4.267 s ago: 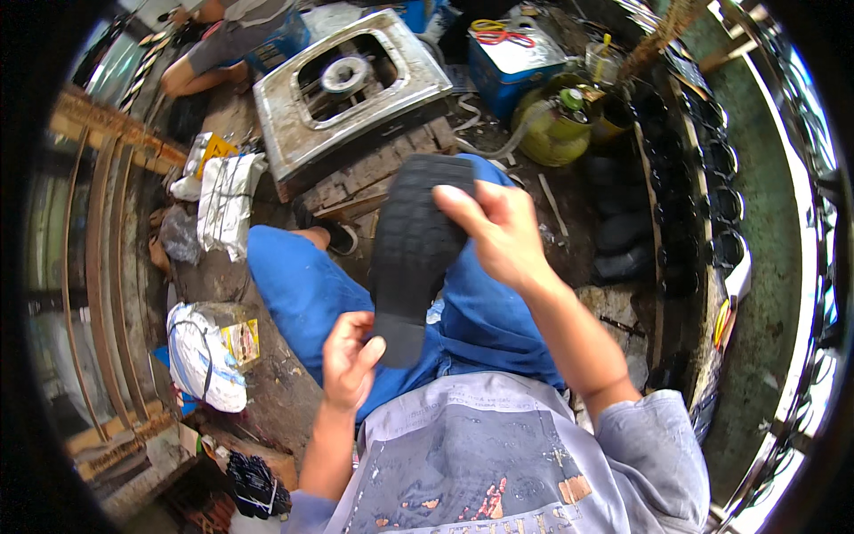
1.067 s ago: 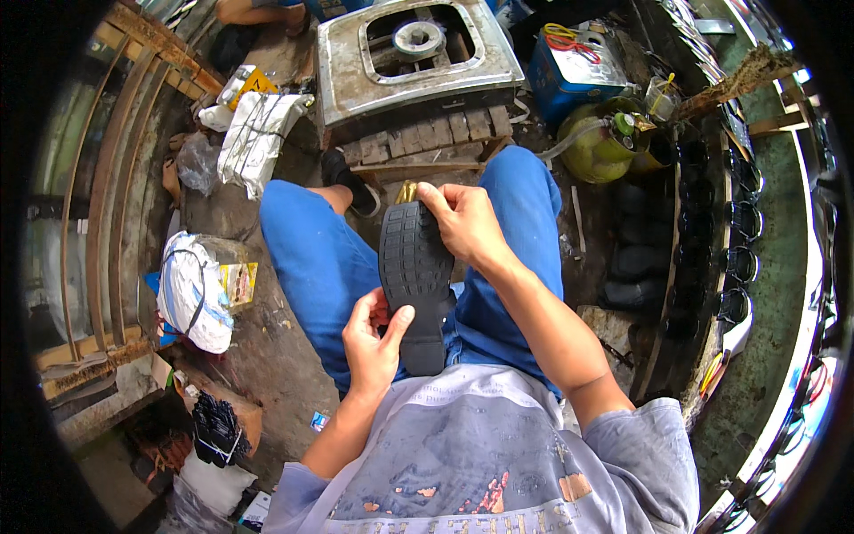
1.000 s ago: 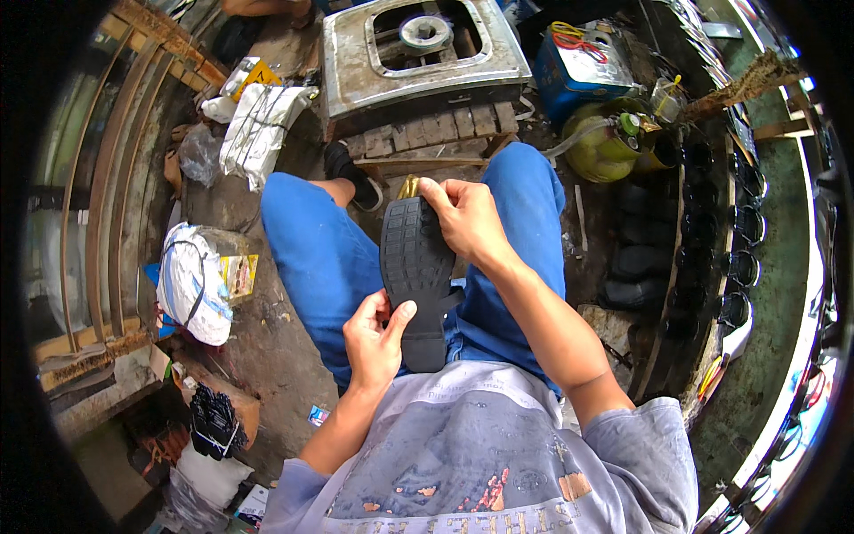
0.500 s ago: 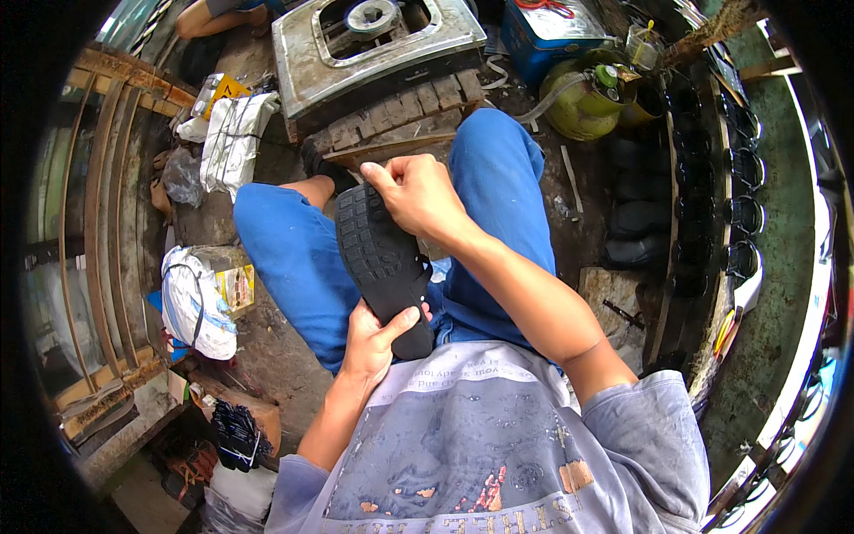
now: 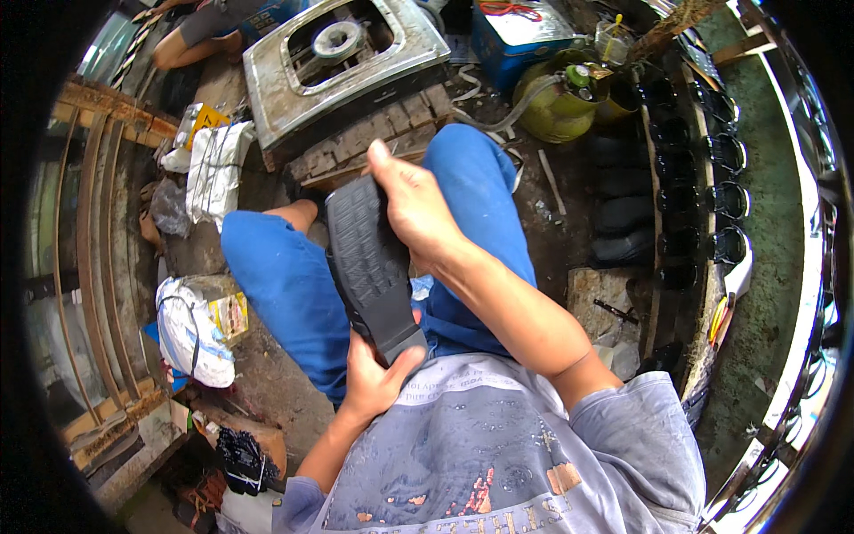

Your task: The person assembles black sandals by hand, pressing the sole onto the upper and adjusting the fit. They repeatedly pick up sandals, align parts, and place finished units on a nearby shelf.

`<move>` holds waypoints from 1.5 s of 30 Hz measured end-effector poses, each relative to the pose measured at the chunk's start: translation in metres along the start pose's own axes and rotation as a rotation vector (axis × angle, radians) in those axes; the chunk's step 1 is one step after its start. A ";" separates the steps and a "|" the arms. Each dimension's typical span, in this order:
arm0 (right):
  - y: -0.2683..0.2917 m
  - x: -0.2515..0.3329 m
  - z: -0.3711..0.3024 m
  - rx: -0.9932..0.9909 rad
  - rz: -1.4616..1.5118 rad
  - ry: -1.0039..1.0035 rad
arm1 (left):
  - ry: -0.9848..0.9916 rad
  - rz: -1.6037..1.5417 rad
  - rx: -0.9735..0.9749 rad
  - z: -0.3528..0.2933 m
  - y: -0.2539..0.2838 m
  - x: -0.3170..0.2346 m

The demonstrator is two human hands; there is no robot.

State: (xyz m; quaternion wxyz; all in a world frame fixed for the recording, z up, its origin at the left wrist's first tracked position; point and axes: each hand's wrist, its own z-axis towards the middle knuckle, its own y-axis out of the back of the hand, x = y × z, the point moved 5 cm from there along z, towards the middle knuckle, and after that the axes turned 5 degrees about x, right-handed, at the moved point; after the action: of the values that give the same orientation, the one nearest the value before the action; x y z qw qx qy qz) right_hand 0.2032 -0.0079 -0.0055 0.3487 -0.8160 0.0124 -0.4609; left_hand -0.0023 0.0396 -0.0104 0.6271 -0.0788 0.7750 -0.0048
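Note:
A black sandal [image 5: 367,254] lies sole up over my lap, its ribbed tread facing me and its heel toward my shirt. My left hand [image 5: 378,374] is closed round the heel end, the thumb along its edge. At the toe end my right hand [image 5: 418,214] is wrapped on the right-hand side of the sandal. Its thumb sticks up past the toe, and its fingers are mostly hidden. The underside toward my legs does not show.
A worn metal housing with a round hub [image 5: 338,40] stands ahead on a slatted wooden block [image 5: 382,133]. Right of it are a blue box [image 5: 516,44] and a green tank with a hose [image 5: 560,107]. Black footwear lines a rack [image 5: 676,178]. Wrapped white bundles [image 5: 191,329] lie left.
The sandal has tilted, so its heel edge shows more. My right thumb has come up off the sole's edge. The surroundings have shifted left in view.

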 end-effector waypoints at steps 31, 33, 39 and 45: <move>0.147 0.058 0.010 -0.381 -1.312 -0.058 | 0.429 0.025 0.335 0.106 -0.054 0.039; 0.148 0.056 0.012 -0.364 -1.318 -0.097 | 0.350 -0.031 0.279 0.079 -0.052 0.041; 0.143 0.058 0.019 -0.308 -1.328 -0.139 | 0.268 -0.007 0.327 0.042 -0.039 0.035; 0.139 0.059 0.023 -0.313 -1.367 -0.088 | 0.168 -0.065 0.373 0.039 -0.045 0.043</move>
State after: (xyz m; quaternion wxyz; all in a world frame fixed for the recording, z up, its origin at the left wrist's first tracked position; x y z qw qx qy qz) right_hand 0.2967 -0.1206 -0.0498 -0.1405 -0.6992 -0.4514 -0.5363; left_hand 0.0320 -0.0070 -0.0555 0.5635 0.0144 0.8072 -0.1749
